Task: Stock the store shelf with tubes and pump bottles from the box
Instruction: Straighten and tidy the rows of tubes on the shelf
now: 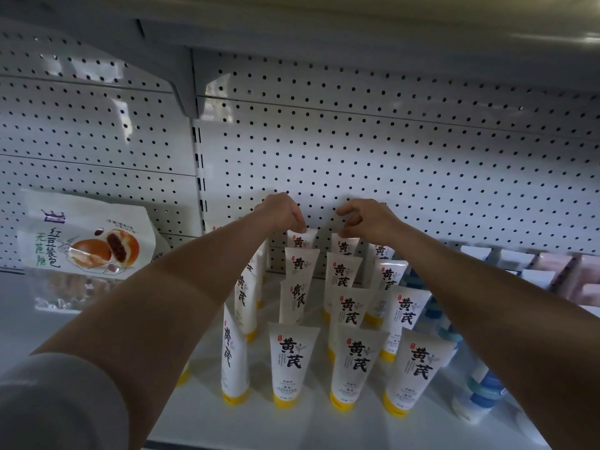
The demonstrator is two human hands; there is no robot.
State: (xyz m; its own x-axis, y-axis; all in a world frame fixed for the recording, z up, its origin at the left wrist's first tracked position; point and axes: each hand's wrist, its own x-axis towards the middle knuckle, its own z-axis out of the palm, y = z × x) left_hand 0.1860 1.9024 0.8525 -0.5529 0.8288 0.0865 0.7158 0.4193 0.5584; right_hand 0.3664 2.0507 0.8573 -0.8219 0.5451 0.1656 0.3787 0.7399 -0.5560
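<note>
Several white tubes with yellow caps and black lettering stand cap-down in rows on the white shelf. My left hand reaches to the back and pinches the top edge of the rearmost tube of the middle row. My right hand pinches the top of the rearmost tube in the row to its right. A front tube stands nearest me. No pump bottles or box show in view.
A bagged bread pack leans at the left of the shelf. Blue-and-white bottles stand right of the tubes, with pastel boxes behind them. A pegboard back wall and an upper shelf close the space.
</note>
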